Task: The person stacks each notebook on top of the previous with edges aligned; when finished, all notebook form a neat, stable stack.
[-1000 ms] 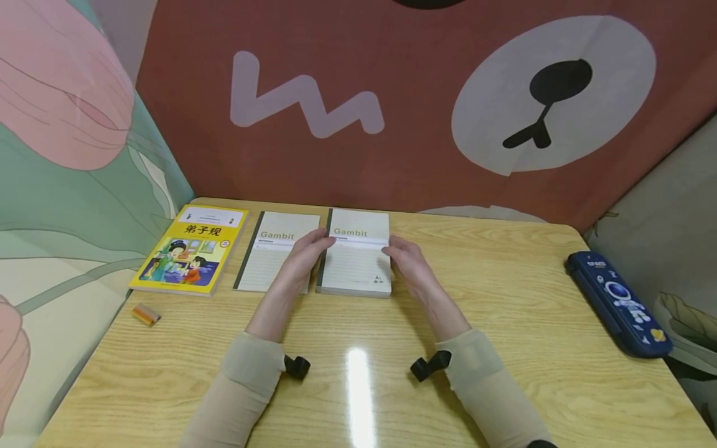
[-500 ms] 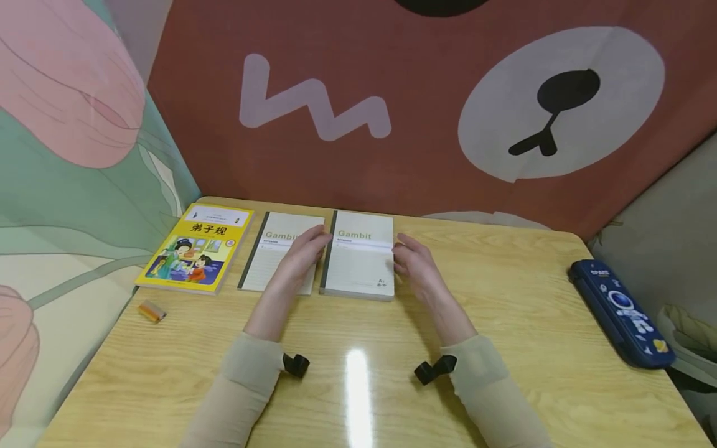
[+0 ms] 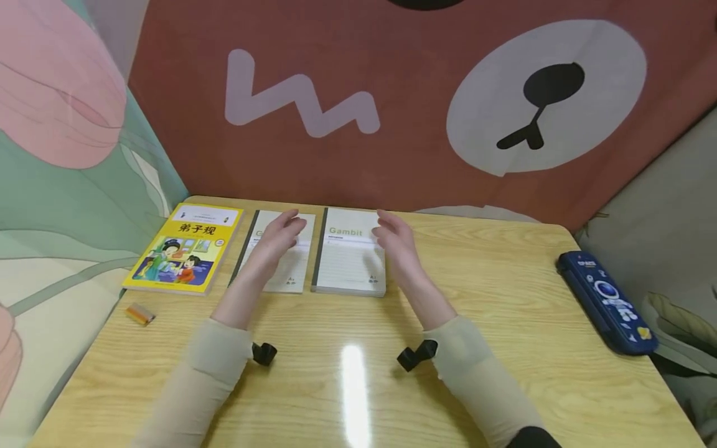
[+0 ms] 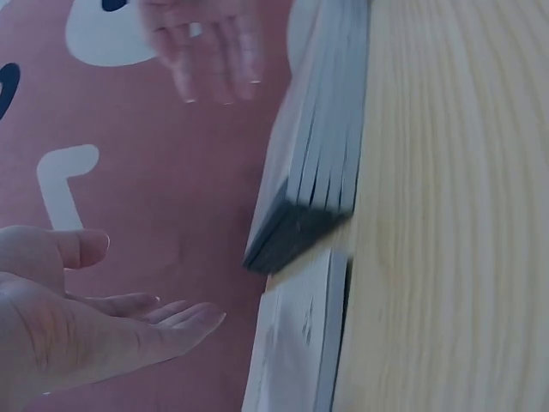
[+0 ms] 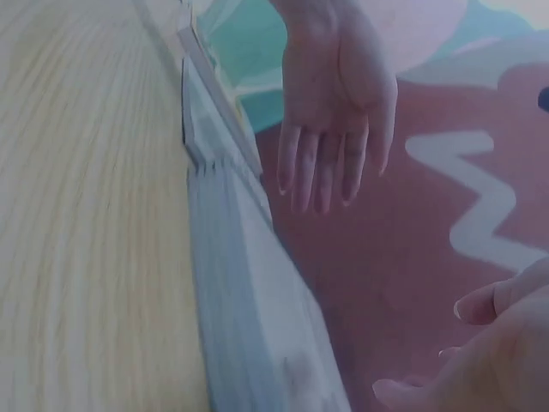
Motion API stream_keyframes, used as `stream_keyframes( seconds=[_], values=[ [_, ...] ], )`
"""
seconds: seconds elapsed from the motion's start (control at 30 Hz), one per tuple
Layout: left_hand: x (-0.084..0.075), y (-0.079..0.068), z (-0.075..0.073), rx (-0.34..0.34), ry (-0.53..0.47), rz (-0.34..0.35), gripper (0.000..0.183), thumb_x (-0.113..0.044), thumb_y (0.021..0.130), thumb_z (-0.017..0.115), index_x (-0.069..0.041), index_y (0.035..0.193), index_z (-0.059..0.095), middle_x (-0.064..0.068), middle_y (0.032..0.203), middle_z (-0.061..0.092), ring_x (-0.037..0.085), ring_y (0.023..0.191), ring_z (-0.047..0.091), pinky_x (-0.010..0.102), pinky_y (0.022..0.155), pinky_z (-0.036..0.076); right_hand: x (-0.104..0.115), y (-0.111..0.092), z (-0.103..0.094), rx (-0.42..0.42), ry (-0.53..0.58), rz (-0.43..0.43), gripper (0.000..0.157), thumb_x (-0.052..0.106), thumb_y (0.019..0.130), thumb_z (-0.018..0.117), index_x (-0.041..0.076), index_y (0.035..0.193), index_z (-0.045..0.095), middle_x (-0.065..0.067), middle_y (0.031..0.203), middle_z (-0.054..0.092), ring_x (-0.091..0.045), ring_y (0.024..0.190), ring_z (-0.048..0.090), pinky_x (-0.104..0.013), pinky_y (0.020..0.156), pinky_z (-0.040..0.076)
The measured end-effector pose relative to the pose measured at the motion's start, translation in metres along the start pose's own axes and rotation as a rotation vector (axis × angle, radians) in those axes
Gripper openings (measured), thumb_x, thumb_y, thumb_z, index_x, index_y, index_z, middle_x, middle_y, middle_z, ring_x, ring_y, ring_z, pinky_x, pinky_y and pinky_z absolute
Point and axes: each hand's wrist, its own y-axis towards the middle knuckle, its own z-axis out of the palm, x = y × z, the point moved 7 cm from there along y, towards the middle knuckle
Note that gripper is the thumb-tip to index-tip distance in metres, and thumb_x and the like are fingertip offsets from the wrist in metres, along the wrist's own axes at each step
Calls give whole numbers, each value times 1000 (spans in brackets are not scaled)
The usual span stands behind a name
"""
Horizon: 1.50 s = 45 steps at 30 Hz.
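Head view: two cream notebooks lie side by side at the far edge of the wooden table (image 3: 504, 298), against the red backdrop (image 3: 392, 155). The right notebook (image 3: 350, 258) reads "Gambit" in green at its top, with smaller print under it and a mark at its lower right corner that is too small to read. The left notebook (image 3: 282, 261) has its title mostly covered by the left hand (image 3: 277, 233), which is lifted above it with fingers straight and relaxed, holding nothing. The right hand (image 3: 392, 239) is raised over the right edge of the right notebook, fingers also loosely extended, gripping nothing. Both palms face each other, apart from the covers, as the wrist views confirm.

Left of the notebooks lies a yellow book (image 3: 185, 249) with Chinese characters "弟子规" and a cartoon picture. An eraser (image 3: 140, 314) sits near the table's left edge. A dark blue pencil case (image 3: 602, 302) with an astronaut print rests well apart on the right
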Motion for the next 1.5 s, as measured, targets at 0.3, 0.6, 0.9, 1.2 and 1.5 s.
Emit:
stream_keyframes(
  seconds=[0.3,0.6,0.9,1.2,1.5],
  values=[
    [-3,-6,-27,-1,206,6,69,-40,110,40,-8,165,16,19,169,28,36,157,30,51,130,28,7,-1,62,58,59,-8,54,4,99,52,3,152,46,-18,158,46,-35,147,44,-52,120,44],
    [5,-9,-58,6,438,-4,76,-53,109,30,-6,165,12,25,168,25,44,156,26,60,127,26,0,-14,121,105,-48,-21,50,18,103,55,10,152,50,-12,161,46,-29,151,40,-46,124,40],
    [22,-9,-84,-24,514,-30,77,-53,109,27,0,163,16,27,169,19,46,158,16,60,130,18,-17,-19,154,93,-154,71,59,27,103,56,17,158,40,-5,167,36,-30,156,33,-51,128,31],
    [24,-8,-86,-8,505,-51,78,-52,109,28,3,163,12,29,170,13,47,159,9,61,131,12,-23,-16,164,50,-242,95,64,23,101,58,11,159,36,-11,167,36,-30,155,33,-46,129,30],
    [31,-6,-91,27,505,-92,80,-53,109,25,6,162,13,31,168,16,48,155,21,60,126,28,-26,-13,163,-37,-226,173,60,22,100,57,6,156,40,-16,163,40,-33,152,38,-44,128,34]
  ],
)
